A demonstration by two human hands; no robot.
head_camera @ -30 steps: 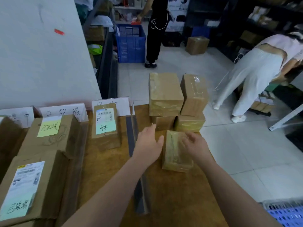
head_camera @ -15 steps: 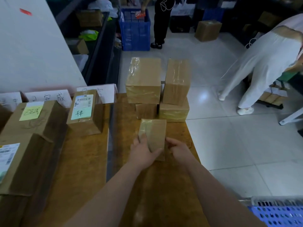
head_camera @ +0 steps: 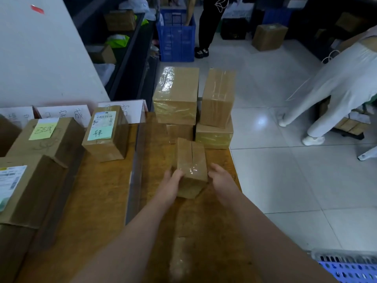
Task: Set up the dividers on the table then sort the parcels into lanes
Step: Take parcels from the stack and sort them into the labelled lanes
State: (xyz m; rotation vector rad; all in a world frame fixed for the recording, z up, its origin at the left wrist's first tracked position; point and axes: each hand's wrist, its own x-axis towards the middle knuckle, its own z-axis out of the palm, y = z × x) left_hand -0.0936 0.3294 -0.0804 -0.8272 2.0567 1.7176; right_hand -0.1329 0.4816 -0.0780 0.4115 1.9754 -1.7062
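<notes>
**Dividers up, sorting partway through**

Nearest us, our left hand (head_camera: 173, 179) curls its fingers round the near-left corner of a small taped parcel (head_camera: 190, 164). Our right hand (head_camera: 221, 178) lies against the parcel's right side; we cannot tell whether those fingers clasp or only press. The parcel is low over the table (head_camera: 204, 231), to the right of the clear divider (head_camera: 133, 170) — resting or just lifted, we cannot say.

We judge the divider step done: that strip stands along the table, and a second strip (head_camera: 51, 201) seems to stand further left. In the lanes on the left lie a labelled box (head_camera: 26, 190), a yellow-note box (head_camera: 43, 129) and a green-note box (head_camera: 102, 131). Paper signs (head_camera: 65, 115) stand at the back, behind the lanes.

At the far right corner, just beyond the parcel, a stack (head_camera: 175, 97) of four taped boxes bears no notes that we can see. So by our reckoning three are sorted and five remain — the one in hand first.
</notes>
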